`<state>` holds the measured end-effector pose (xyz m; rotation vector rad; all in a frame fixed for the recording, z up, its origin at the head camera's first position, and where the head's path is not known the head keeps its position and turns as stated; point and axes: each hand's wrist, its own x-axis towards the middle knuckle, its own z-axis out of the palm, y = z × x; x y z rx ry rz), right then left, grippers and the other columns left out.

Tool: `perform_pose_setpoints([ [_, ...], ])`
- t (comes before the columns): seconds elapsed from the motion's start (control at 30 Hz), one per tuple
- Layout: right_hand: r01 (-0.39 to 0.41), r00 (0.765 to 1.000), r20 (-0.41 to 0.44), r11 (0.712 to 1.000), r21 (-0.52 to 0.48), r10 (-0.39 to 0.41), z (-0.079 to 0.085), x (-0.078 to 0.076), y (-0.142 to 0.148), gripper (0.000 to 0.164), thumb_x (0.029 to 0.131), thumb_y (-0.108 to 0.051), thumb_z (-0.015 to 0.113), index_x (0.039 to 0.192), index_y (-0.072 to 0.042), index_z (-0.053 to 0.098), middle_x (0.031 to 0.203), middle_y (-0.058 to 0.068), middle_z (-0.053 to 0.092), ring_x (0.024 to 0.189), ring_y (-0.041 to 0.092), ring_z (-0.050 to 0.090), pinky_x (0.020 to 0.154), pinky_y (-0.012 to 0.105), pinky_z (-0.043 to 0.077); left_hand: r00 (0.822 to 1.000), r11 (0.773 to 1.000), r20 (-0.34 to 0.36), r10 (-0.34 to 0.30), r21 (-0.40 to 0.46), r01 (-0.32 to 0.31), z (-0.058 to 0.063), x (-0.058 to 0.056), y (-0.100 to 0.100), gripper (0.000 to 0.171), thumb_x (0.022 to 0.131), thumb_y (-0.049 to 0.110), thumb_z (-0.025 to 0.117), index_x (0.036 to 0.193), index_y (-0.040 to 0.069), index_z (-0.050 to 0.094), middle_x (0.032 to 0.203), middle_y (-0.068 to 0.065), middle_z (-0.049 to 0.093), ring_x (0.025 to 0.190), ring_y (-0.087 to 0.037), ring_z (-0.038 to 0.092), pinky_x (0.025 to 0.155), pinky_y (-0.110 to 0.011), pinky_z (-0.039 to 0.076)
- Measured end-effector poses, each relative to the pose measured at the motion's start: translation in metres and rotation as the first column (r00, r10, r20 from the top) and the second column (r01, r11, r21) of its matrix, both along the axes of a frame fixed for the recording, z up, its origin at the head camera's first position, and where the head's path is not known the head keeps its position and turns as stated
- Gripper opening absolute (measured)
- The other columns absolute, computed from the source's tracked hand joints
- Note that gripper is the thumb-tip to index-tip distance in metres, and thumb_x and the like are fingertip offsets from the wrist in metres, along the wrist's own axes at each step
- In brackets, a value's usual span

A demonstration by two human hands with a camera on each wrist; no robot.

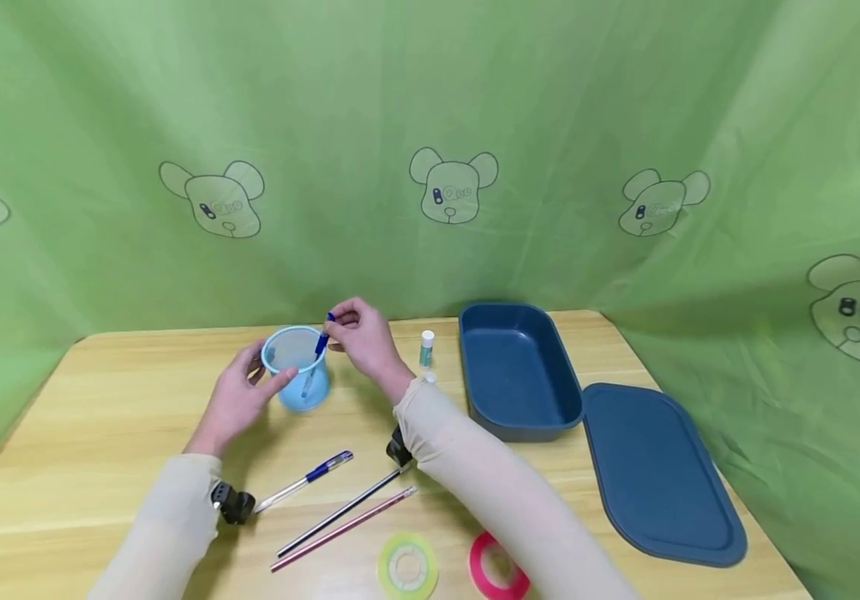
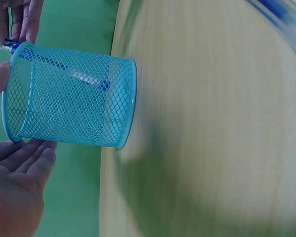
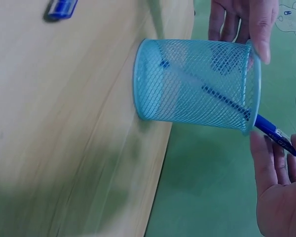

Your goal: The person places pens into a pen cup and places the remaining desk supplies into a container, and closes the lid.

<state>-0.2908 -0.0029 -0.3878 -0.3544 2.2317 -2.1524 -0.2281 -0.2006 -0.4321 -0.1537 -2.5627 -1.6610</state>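
Observation:
A light-blue mesh pen cup (image 1: 304,385) stands upright near the back of the table. My left hand (image 1: 238,390) grips it at the rim, thumb on the near side and fingers around the far side. A blue pen (image 3: 276,133) leans inside the cup, its lower part showing through the mesh in both wrist views. At the cup's right rim, my right hand (image 1: 361,335) pinches the pen's upper end between thumb and fingers. Another blue pen (image 1: 310,477) lies on the table in front, beside a dark pencil (image 1: 342,511) and a pink pencil (image 1: 343,528).
A glue stick (image 1: 426,348) stands right of the right hand. Farther right are an open dark-blue box (image 1: 520,375) and its flat lid (image 1: 662,471). A yellow-green tape roll (image 1: 387,575) and a pink tape roll (image 1: 481,571) lie at the front. A green curtain (image 1: 340,92) hangs behind.

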Motion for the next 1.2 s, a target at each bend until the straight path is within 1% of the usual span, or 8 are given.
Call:
perform_pose_setpoints([
  [0.17,-0.02,1.0,0.009,1.0,0.015,0.02,-0.003,-0.003,0.003,0.022,0.089,0.009,0.065,0.11,0.007,0.058,0.093,0.012,0.06,0.08,0.022,0.064,0.071,0.035,0.061,1.0,1.0,-0.006,0.003,0.015,-0.003,-0.001,-0.002,0.001,0.084,0.091,0.032,0.072,0.149,-0.007,0.027,0.146,-0.03,0.036,0.136,-0.042,0.035,0.114,-0.047,0.029],
  [0.33,-0.027,0.999,-0.016,0.999,0.041,0.028,-0.005,-0.002,0.002,0.016,0.089,0.007,0.066,0.104,0.006,0.06,0.091,0.012,0.061,0.079,0.02,0.062,0.072,0.036,0.061,1.0,1.0,-0.002,-0.001,0.012,0.001,-0.001,-0.002,0.002,0.083,0.091,0.032,0.072,0.149,-0.007,0.027,0.146,-0.03,0.037,0.135,-0.042,0.036,0.114,-0.047,0.029],
  [0.5,-0.044,0.998,-0.033,0.993,0.107,0.048,-0.006,-0.001,-0.002,0.014,0.089,0.005,0.067,0.101,0.004,0.06,0.09,0.01,0.061,0.079,0.018,0.061,0.076,0.039,0.06,1.0,1.0,0.0,0.011,0.002,-0.011,-0.001,0.0,0.002,0.083,0.092,0.032,0.071,0.15,-0.008,0.025,0.146,-0.031,0.036,0.134,-0.042,0.037,0.113,-0.048,0.03],
  [0.6,-0.036,0.998,-0.042,0.985,0.168,0.044,-0.006,-0.001,-0.003,0.015,0.09,0.002,0.067,0.103,0.003,0.06,0.091,0.008,0.061,0.081,0.017,0.061,0.075,0.033,0.059,1.0,1.0,-0.007,0.015,-0.004,-0.015,-0.001,0.001,0.002,0.083,0.092,0.032,0.07,0.149,-0.008,0.026,0.146,-0.031,0.036,0.134,-0.043,0.037,0.113,-0.048,0.031],
  [0.7,-0.019,0.998,-0.057,0.977,0.214,0.031,-0.006,-0.003,-0.002,0.017,0.09,0.0,0.068,0.105,0.002,0.061,0.093,0.007,0.061,0.083,0.017,0.061,0.072,0.025,0.058,1.0,1.0,-0.017,0.011,-0.006,-0.011,-0.001,0.0,0.002,0.083,0.092,0.032,0.071,0.149,-0.008,0.026,0.146,-0.03,0.037,0.133,-0.043,0.038,0.113,-0.048,0.031],
  [0.77,-0.014,0.998,-0.063,0.971,0.24,0.03,-0.006,-0.004,0.0,0.018,0.09,-0.002,0.068,0.107,0.002,0.061,0.094,0.007,0.061,0.085,0.017,0.061,0.07,0.022,0.056,1.0,1.0,-0.02,0.01,-0.005,-0.01,-0.001,-0.001,0.002,0.084,0.092,0.033,0.071,0.149,-0.007,0.026,0.146,-0.03,0.037,0.133,-0.043,0.038,0.113,-0.049,0.031],
  [1.03,0.008,0.999,-0.045,0.964,0.267,0.004,-0.009,-0.005,0.005,0.019,0.091,-0.005,0.068,0.107,-0.001,0.061,0.096,0.006,0.062,0.088,0.018,0.061,0.071,0.023,0.056,1.0,1.0,-0.021,0.007,0.007,-0.007,-0.001,0.0,0.003,0.084,0.092,0.031,0.071,0.15,-0.008,0.025,0.146,-0.031,0.036,0.133,-0.044,0.037,0.113,-0.049,0.03],
  [1.2,0.024,0.995,-0.096,0.948,0.319,0.007,-0.006,0.0,0.011,0.02,0.091,-0.007,0.068,0.109,-0.003,0.06,0.097,0.003,0.062,0.09,0.016,0.06,0.077,0.023,0.053,1.0,1.0,-0.019,0.008,0.016,-0.008,-0.002,0.0,0.003,0.083,0.092,0.031,0.071,0.149,-0.009,0.025,0.147,-0.031,0.035,0.134,-0.044,0.036,0.113,-0.049,0.03],
])
